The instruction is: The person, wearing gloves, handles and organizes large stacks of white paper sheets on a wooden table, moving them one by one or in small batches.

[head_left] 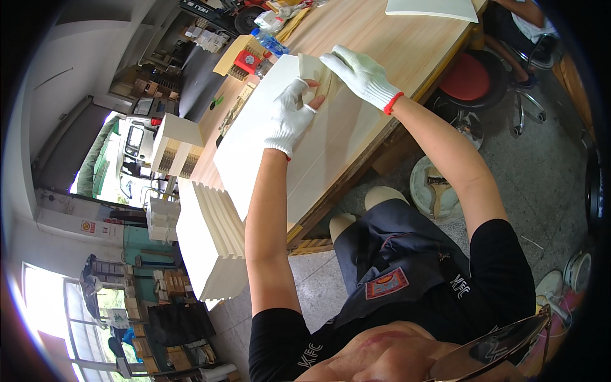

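A large white sheet of board (245, 149) lies on the wooden table in front of me. A narrow cream strip or flap (310, 69) runs along it between my hands; whether it is folded from the sheet or separate I cannot tell. My left hand (289, 118), in a white knit glove with bare fingertips showing, rests on the sheet with its fingers apart, touching the strip's near side. My right hand (361, 75), in a white glove with a red cuff, lies at the strip's right side. Its fingers are stretched out, partly hidden underneath.
A thick stack of white boards (207, 242) stands at the left, with another stack (175, 143) behind. A water bottle (270, 42) and a red object (247, 62) sit on the table's far side. By my right are a bucket lid with a brush (437, 184) and a red stool (468, 75).
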Demonstrator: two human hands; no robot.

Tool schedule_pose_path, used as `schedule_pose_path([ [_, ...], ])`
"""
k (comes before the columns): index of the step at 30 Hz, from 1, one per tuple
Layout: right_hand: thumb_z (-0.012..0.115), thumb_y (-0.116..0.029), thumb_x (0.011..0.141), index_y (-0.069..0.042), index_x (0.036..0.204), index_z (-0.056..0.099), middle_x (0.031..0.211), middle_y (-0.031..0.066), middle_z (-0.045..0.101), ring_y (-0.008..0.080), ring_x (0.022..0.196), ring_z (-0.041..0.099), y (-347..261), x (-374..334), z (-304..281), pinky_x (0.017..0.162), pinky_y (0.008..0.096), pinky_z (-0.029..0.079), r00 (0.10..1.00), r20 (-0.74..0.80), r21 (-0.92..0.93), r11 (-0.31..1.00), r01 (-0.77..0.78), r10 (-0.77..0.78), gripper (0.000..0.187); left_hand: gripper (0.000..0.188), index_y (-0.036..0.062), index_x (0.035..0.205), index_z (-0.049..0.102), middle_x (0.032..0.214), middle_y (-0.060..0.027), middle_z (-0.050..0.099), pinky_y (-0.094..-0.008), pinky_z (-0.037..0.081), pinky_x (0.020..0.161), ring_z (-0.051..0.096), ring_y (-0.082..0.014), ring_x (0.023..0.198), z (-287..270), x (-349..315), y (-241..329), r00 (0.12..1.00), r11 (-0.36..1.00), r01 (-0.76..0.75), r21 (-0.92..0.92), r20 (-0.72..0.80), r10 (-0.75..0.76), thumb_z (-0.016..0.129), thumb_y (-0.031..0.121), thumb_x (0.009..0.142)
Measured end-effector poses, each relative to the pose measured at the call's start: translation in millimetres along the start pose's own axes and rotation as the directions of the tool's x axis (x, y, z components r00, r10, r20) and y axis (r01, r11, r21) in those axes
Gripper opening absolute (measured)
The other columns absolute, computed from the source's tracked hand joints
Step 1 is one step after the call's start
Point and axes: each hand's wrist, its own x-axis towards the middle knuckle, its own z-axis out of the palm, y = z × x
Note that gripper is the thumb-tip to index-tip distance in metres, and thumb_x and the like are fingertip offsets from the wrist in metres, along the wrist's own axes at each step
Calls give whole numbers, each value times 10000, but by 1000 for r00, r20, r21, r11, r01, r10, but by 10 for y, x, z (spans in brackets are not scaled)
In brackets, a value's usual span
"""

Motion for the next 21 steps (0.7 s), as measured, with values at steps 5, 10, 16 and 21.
schedule_pose_path([
  [5, 473, -562, 1001, -135, 993, 602, 809, 144, 656, 385, 819, 637, -18, -12, -6, 697, 492, 477, 1000, -13, 21, 1000, -11, 12, 447, 329, 93, 1172, 659, 1047, -88, 693, -337, 487, 857, 618, -185, 930, 7, 9, -38, 999, 996, 43, -74, 32, -41, 754, 173, 867],
  [10, 484, -576, 994, -124, 968, 603, 785, 144, 643, 380, 793, 628, -150, 7, -85, 686, 484, 469, 988, 99, 35, 992, -123, 119, 468, 277, 104, 1151, 678, 1031, -110, 698, -336, 493, 885, 638, -215, 934, 28, -5, -56, 996, 992, -54, -115, -80, 45, 715, 152, 880],
  [16, 500, -554, 995, -131, 965, 605, 776, 142, 643, 379, 787, 629, -52, 7, -42, 682, 482, 471, 998, 35, -2, 998, -61, 61, 437, 257, 95, 1122, 680, 1049, -133, 709, -347, 507, 897, 672, -261, 984, -12, 11, 4, 998, 998, -55, 6, -17, 55, 720, 169, 879],
  [21, 502, -535, 999, -139, 979, 605, 795, 140, 653, 381, 801, 635, -79, -7, -31, 686, 485, 476, 999, 11, 4, 999, -40, 40, 409, 292, 84, 1072, 675, 1064, -118, 720, -352, 521, 887, 686, -262, 1001, 6, 4, 75, 1000, 997, -2, 80, -5, 3, 792, 192, 827],
])
